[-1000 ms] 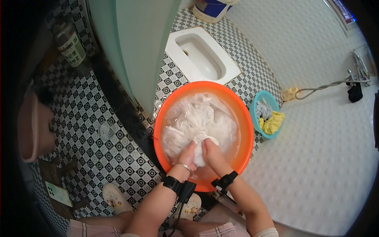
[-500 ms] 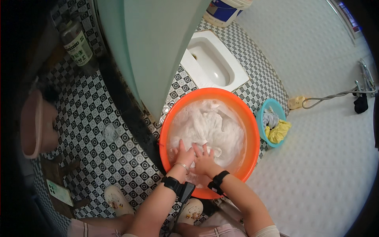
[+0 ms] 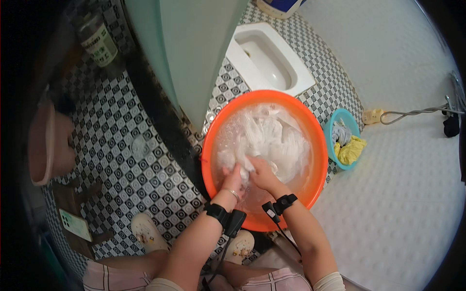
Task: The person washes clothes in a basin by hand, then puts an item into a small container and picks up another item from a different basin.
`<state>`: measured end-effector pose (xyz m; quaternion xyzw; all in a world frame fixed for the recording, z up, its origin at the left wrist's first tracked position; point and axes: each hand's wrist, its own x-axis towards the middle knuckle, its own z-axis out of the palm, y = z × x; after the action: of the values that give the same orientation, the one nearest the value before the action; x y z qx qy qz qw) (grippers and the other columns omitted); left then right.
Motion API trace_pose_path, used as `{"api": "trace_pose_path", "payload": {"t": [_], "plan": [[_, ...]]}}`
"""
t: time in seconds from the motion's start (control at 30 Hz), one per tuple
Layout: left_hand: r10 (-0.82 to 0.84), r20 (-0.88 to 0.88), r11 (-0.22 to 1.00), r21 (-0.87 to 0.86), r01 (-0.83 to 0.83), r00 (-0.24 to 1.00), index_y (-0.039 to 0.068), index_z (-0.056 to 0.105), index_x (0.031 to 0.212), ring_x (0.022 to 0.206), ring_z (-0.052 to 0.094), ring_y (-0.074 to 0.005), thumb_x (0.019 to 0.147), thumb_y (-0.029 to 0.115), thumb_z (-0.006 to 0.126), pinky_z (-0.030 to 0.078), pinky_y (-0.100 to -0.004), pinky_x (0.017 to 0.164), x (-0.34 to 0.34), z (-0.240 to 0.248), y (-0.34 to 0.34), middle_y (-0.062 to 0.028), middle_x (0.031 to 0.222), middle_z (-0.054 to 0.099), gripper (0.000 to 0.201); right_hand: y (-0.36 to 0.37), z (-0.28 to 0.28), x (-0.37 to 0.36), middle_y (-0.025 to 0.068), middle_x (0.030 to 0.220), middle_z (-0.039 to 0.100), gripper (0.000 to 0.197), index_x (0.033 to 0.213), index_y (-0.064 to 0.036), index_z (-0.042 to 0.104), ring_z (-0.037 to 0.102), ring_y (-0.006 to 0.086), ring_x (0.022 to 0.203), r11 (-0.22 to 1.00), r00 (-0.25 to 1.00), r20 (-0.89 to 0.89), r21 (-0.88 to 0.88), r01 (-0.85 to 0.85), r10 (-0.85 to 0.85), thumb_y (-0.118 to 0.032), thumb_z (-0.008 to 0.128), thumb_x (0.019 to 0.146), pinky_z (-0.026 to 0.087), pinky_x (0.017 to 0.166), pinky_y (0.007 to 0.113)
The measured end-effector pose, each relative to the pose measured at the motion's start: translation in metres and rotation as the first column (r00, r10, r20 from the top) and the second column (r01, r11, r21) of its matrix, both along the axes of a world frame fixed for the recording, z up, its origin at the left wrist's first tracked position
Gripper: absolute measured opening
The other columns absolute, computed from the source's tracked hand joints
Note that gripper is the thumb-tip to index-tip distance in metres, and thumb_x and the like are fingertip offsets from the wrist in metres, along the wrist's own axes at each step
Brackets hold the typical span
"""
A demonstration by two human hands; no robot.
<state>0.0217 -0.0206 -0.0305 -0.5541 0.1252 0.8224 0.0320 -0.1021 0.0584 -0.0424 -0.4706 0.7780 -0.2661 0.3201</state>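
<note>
A big orange basin (image 3: pixel 320 160) on the tiled floor holds sudsy water and a soaked white cloth (image 3: pixel 279 140), which bulges above the surface. Both of my hands are in the near half of the basin. My left hand (image 3: pixel 233 179) is closed round a twisted fold of the white cloth, fingertips partly hidden by it. Close beside it, my right hand (image 3: pixel 262 173) grips the same fold with curled fingers. Whether the cloth is a garment cannot be made out. Black straps with small cabled devices circle both wrists.
Right of the basin stands a small turquoise basin (image 3: pixel 330 140) with grey and yellow cloths (image 3: pixel 350 150). Behind lies a white squat toilet (image 3: pixel 305 80). A pale green door panel (image 3: pixel 194 63) rises at the far left. Further left are a pink tub (image 3: pixel 48 145) and a low stool with a phone (image 3: pixel 75 224).
My hands were spread flat on the cloth; now they have closed on a fold of it and drawn together. The whole view has shifted slightly.
</note>
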Motion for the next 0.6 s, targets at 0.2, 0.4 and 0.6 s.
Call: {"api": "trace_pose_path", "payload": {"t": [0.2, 0.4, 0.6], "plan": [[0.198, -0.094, 0.974, -0.093, -0.207, 0.976, 0.009, 0.05, 0.121, 0.096, 0.058, -0.0215, 0.094, 0.037, 0.049, 0.049, -0.037, 0.081, -0.005, -0.024, 0.01, -0.0078, 0.108, 0.058, 0.039, 0.015, 0.047, 0.055, 0.0198, 0.102, 0.058, 0.044, 0.114, -0.005, 0.055, 0.052, 0.0378, 0.095, 0.977, 0.976, -0.203, -0.208, 0.034, -0.077, -0.01, 0.059, 0.07, 0.04, 0.085, 0.045], [-0.089, -0.217, 0.906, -0.422, -0.011, 0.972, -0.009, 0.054, 0.113, 0.095, 0.058, -0.027, 0.086, 0.037, 0.061, 0.045, -0.0336, 0.085, 0.002, 0.03, 0.005, -0.0175, 0.099, 0.062, 0.054, 0.04, 0.089, 0.007, 0.0189, 0.096, 0.056, 0.033, 0.092, -0.0064, 0.059, 0.055, 0.0366, 0.086, 0.965, 0.958, -0.227, 0.235, -0.119, 0.174, -0.021, 0.07, 0.065, 0.044, 0.073, 0.044], [-0.176, 0.478, 0.276, -0.815, 0.509, 0.861, 0.006, 0.032, 0.138, 0.128, 0.03, -0.0449, 0.082, 0.024, 0.06, 0.035, -0.0424, 0.101, 0.008, 0.047, -0.002, -0.0262, 0.146, 0.019, 0.065, 0.055, 0.064, 0.0, 0.0193, 0.128, 0.044, 0.057, 0.119, -0.0123, 0.051, 0.049, 0.0419, 0.108, 0.996, 0.92, -0.387, 0.079, -0.031, 0.059, -0.029, 0.072, 0.069, 0.045, 0.087, 0.048]]}}
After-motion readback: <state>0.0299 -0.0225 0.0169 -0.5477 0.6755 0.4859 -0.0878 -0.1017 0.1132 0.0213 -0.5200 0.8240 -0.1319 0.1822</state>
